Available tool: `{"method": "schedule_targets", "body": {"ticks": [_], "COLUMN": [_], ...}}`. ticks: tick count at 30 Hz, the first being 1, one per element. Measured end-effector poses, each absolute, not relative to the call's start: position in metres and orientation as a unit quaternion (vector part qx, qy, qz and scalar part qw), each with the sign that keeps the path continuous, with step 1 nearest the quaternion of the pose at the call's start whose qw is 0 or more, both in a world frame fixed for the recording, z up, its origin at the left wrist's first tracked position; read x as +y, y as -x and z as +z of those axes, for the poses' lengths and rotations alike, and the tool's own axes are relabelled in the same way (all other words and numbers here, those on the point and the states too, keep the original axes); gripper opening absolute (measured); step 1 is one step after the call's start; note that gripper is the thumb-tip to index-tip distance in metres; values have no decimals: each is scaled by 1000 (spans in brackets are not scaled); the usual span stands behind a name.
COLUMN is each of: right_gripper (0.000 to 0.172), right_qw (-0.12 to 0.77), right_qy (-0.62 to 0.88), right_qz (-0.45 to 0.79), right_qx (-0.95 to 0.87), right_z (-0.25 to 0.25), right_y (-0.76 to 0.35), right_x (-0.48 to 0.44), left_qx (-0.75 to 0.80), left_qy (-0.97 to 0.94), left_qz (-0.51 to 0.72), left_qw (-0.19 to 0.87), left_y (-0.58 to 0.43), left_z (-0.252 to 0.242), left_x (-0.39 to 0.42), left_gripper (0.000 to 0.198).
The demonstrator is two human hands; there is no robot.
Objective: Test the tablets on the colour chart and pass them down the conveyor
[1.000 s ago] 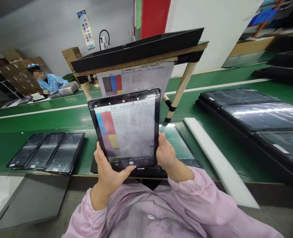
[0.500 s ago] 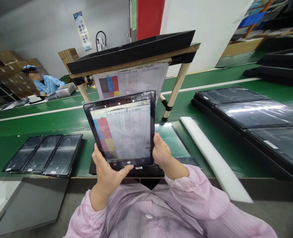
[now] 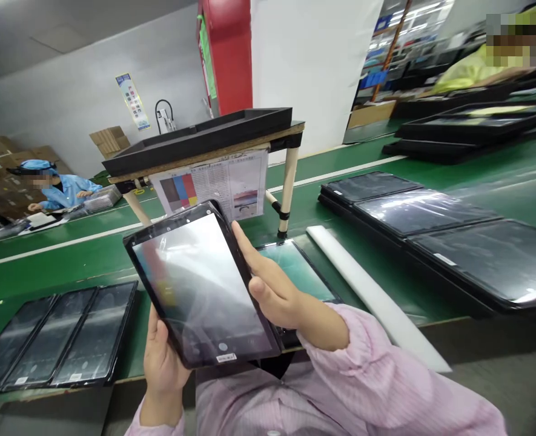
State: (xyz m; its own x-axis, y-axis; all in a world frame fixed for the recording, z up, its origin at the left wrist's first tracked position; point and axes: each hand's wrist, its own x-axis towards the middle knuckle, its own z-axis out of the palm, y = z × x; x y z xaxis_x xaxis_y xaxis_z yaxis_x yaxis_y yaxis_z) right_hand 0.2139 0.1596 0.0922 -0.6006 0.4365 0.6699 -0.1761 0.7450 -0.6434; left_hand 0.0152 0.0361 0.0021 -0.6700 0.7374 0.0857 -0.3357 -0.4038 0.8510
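A black-framed tablet (image 3: pixel 204 297) is held tilted in front of my body, its lit screen showing a washed-out camera picture. My left hand (image 3: pixel 163 354) grips its lower left edge, thumb in front and the other fingers partly hidden. Along the right edge lies my right hand (image 3: pixel 272 287), closed on the tablet with its fingers reaching up the side and behind. Behind the tablet, a printed test chart (image 3: pixel 213 184) with colour blocks hangs below a small stand. Another tablet (image 3: pixel 297 266) lies on the bench, partly covered by my right hand.
Several tablets (image 3: pixel 68 339) lie side by side at left. Larger black trays of tablets (image 3: pixel 426 212) sit at right, past a white foam strip (image 3: pixel 372 290). A black tray (image 3: pixel 204 130) tops the stand. One co-worker (image 3: pixel 68 188) sits far left, another in yellow (image 3: pixel 467 69) far right.
The tablet has moved down and left and tilted, and its screen picture went from a sharp chart to a pale glare. My right hand slid up its edge; my left thumb left the screen's bottom.
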Motion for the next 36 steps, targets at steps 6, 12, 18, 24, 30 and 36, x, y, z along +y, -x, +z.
{"method": "schedule_targets", "body": {"ticks": [6, 12, 18, 24, 30, 36], "right_gripper": [71, 84, 66, 38, 35, 35], "right_qw": [459, 371, 225, 76, 37, 125], "right_qy": [95, 128, 384, 484, 532, 544], "right_qz": [291, 383, 270, 170, 183, 272], "right_qx": [-834, -836, -854, -855, -826, -784], "right_z": [88, 58, 26, -20, -32, -24], "right_y": [-203, -193, -202, -188, -170, -172], "right_x": [172, 192, 259, 312, 336, 340], "left_qx": [420, 469, 595, 634, 691, 789], "left_qy": [-192, -140, -82, -101, -167, -204], "left_qz": [807, 796, 705, 657, 611, 561], "left_qw": [369, 356, 378, 395, 348, 141], "left_y": [-14, 4, 84, 121, 113, 96], "left_z": [-10, 0, -7, -42, -59, -50], "left_x": [31, 14, 0, 22, 44, 9], "left_gripper": [45, 51, 58, 57, 47, 52]}}
